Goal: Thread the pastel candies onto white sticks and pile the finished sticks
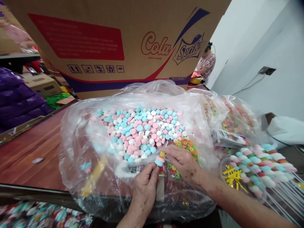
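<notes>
i am pinching a candy stick [159,160] with my left hand [144,190] and right hand [182,164] over the bag [95,148], and next i think it needs another ring [169,166].

A reddish wooden surface [28,152] runs under even, bright light. A large cardboard box [114,41] stands at its far edge. To the right, a pale wall [273,44] carries a socket [267,70] with a cable. A person [207,63] sits beside the wall, far back.
</notes>
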Action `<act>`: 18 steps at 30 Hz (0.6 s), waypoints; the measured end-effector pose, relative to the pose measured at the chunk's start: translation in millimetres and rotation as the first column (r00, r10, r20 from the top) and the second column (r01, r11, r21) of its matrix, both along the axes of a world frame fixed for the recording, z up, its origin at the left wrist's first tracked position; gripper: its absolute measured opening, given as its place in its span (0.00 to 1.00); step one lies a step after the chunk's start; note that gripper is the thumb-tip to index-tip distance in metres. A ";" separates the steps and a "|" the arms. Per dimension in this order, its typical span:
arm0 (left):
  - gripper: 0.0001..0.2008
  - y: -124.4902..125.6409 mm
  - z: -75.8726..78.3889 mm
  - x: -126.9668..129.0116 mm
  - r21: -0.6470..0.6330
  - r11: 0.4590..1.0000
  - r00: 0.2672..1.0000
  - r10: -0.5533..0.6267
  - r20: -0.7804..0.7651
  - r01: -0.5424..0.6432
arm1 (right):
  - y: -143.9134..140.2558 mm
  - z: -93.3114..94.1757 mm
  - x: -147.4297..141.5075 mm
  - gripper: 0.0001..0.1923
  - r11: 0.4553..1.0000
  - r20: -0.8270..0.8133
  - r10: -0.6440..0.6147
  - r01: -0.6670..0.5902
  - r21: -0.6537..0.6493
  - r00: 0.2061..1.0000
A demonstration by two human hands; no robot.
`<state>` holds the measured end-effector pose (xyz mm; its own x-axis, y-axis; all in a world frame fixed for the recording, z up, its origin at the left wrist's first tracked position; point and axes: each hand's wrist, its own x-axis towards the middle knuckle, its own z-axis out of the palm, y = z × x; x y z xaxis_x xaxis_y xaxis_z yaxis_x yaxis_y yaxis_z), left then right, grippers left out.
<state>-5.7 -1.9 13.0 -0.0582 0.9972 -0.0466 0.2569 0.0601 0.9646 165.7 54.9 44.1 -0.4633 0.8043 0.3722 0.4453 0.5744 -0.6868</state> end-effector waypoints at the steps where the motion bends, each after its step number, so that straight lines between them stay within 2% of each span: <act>1: 0.13 -0.3 0.1 -0.2 0.004 1.000 1.000 0.006 0.009 -0.006 | -1.3 0.6 -2.4 0.17 0.999 0.003 0.020 -0.020 0.026 1.000; 4: 0.15 -0.7 -1.7 -1.4 -0.026 1.000 0.999 0.008 0.053 -0.007 | -2.3 2.9 -7.5 0.17 0.998 0.007 0.043 -0.043 0.046 0.999; 7: 0.16 -0.2 -6.0 -3.2 -0.064 0.998 0.993 -0.016 0.117 0.023 | -0.5 6.1 -10.0 0.15 1.000 -0.028 0.018 -0.018 0.009 0.999; 10: 0.16 -0.1 -8.6 -4.4 -0.072 0.997 0.991 -0.021 0.135 0.031 | 3.0 11.7 -9.6 0.14 0.994 -0.057 -0.016 0.010 -0.111 0.998; 13: 0.15 -1.1 -7.7 -4.8 -0.073 0.997 0.989 -0.021 0.149 0.032 | 7.5 17.5 -6.5 0.15 0.966 -0.081 -0.021 -0.001 -0.260 0.997; 18: 0.14 -1.9 -4.8 -4.6 -0.068 0.997 0.990 -0.022 0.140 0.032 | 13.0 18.2 -2.8 0.18 0.860 -0.260 -0.081 -0.064 -0.506 0.962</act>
